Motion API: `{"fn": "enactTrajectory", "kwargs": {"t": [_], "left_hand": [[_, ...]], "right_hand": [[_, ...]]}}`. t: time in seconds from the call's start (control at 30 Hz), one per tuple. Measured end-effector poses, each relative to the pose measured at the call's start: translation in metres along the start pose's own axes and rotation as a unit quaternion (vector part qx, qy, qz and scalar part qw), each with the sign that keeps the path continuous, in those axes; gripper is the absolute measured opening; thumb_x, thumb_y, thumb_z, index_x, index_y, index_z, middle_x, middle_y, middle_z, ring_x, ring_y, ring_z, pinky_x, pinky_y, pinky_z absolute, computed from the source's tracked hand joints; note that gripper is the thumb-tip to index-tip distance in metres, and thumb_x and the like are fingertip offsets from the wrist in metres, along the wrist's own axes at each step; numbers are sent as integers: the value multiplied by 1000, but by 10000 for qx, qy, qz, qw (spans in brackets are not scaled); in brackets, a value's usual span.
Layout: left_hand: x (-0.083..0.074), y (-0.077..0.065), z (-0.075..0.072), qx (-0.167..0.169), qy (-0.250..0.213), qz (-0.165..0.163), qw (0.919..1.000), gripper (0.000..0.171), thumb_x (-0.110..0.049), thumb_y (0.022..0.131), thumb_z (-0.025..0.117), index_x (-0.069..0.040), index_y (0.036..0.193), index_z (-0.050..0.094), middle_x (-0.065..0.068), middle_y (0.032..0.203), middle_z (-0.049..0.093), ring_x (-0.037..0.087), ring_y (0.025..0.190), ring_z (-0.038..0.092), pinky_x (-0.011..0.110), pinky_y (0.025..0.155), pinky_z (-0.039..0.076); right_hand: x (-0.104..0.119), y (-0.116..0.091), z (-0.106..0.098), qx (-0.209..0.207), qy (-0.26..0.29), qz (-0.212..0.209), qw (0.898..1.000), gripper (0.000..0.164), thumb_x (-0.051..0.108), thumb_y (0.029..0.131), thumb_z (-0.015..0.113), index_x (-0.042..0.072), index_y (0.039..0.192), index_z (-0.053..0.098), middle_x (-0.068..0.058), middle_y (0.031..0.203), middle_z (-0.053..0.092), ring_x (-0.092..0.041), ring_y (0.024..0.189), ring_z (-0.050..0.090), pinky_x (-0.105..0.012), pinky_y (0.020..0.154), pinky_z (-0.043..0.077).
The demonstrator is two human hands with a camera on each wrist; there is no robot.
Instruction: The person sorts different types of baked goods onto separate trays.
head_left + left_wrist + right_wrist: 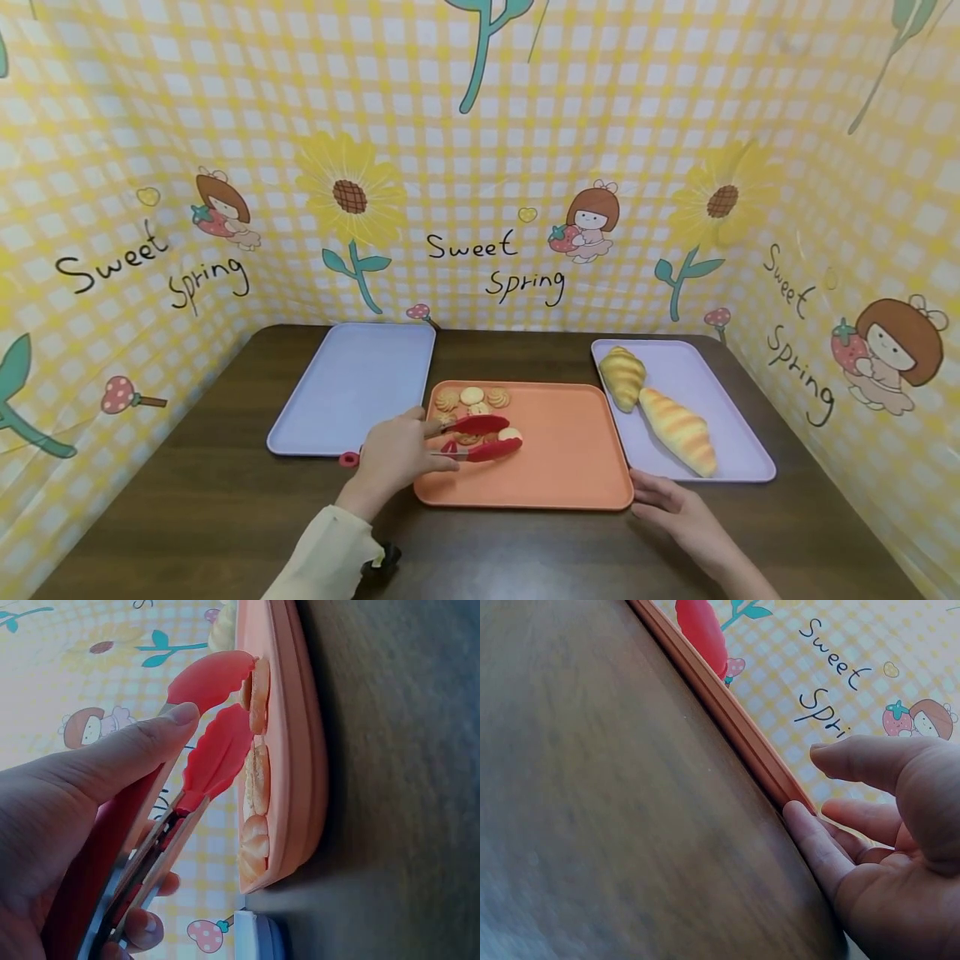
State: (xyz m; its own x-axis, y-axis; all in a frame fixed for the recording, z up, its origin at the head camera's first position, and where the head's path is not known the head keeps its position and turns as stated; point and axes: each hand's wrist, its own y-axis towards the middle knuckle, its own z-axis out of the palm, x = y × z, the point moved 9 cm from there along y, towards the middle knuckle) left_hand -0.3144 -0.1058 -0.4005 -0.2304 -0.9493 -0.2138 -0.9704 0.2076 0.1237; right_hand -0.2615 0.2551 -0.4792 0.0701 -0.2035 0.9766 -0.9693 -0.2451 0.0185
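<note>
My left hand (pixel 396 450) grips a pair of red-tipped tongs (pixel 214 750), fingers and thumb wrapped round the handles. The tong heads are spread apart over the cookies (pixel 447 400) at the left end of the orange tray (pixel 562 450). In the left wrist view the heads come right up to a cookie (pixel 259 697); whether they touch it I cannot tell. At the tray's near right corner my right hand (pixel 678 512) rests with its fingertips against the rim, nothing held. In the right wrist view its fingers (pixel 817 840) are loosely extended along the tray edge.
A pale blue tray (pixel 352 392) lies at the back left. On the lilac tray (pixel 675 358) at the right sit a croissant (pixel 624 379) and a longer bread roll (pixel 678 429). Checked cloth (pixel 480 167) walls in the brown table (pixel 225 500) at the back and sides.
</note>
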Motion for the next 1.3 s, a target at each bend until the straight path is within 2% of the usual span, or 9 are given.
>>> {"fn": "enactTrajectory", "kwargs": {"t": [0.17, 0.37, 0.6, 0.83, 1.0, 1.13, 1.2, 1.3], "left_hand": [[-4, -2, -5, -320, 210, 305, 9988, 72, -61, 65, 85, -16, 121, 74, -5, 85, 50, 14, 61, 45, 29, 52, 43], [-5, -4, -11, -699, 217, 498, 9961, 70, -59, 64, 86, -16, 119, 75, -6, 80, 47, 13, 56, 40, 29, 48, 38], [-5, -6, -12, -873, 151, 636, 9940, 69, -58, 64, 86, -15, 117, 76, -6, 77, 44, 13, 54, 37, 29, 47, 34], [-5, -13, -21, -1388, 123, 927, 9859, 69, -56, 62, 89, -11, 113, 77, -6, 75, 41, 10, 52, 30, 26, 45, 26], [2, -16, -27, -1559, 114, 972, 9829, 72, -55, 61, 90, -10, 116, 76, -5, 72, 33, 11, 50, 23, 26, 45, 20], [13, -18, -27, -1541, 66, 866, 9842, 69, -54, 62, 90, -12, 115, 77, -5, 73, 34, 10, 49, 25, 25, 45, 20], [20, -19, -27, -1550, 35, 817, 9845, 68, -54, 62, 89, -12, 114, 77, -5, 74, 36, 10, 49, 26, 25, 45, 22], [30, -20, -26, -1593, 11, 765, 9843, 67, -55, 62, 89, -12, 113, 78, -5, 75, 38, 10, 49, 28, 26, 44, 24]], "right_hand": [[1, 1, 0, -6, -25, -59, 10000, 58, 6, 95, 66, -20, 140, 39, -37, 134, 50, 3, 106, 59, -19, 88, 48], [3, 0, 1, 105, 79, -166, 9998, 58, 3, 95, 64, -23, 139, 36, -40, 133, 48, 3, 107, 59, -20, 88, 49], [3, -1, 1, 66, 32, -100, 9999, 59, 4, 95, 65, -22, 139, 37, -40, 133, 49, 4, 107, 59, -20, 87, 49], [1, -2, 0, -12, -60, 39, 10000, 59, 7, 95, 66, -19, 140, 39, -36, 133, 51, 4, 107, 59, -18, 87, 48], [3, -2, 1, 16, 1, -188, 9998, 58, 3, 94, 65, -22, 139, 38, -39, 132, 50, 2, 107, 59, -19, 87, 49], [7, -2, 3, 123, 93, -549, 9984, 56, -2, 94, 63, -26, 136, 35, -44, 131, 46, 0, 108, 60, -22, 87, 51], [7, -2, 3, 152, 121, -562, 9982, 57, -3, 94, 64, -27, 136, 34, -44, 131, 46, -1, 108, 61, -23, 87, 51], [4, -1, 2, 83, 114, -363, 9992, 59, -1, 93, 66, -24, 138, 36, -41, 130, 51, -1, 106, 62, -22, 87, 51]]}}
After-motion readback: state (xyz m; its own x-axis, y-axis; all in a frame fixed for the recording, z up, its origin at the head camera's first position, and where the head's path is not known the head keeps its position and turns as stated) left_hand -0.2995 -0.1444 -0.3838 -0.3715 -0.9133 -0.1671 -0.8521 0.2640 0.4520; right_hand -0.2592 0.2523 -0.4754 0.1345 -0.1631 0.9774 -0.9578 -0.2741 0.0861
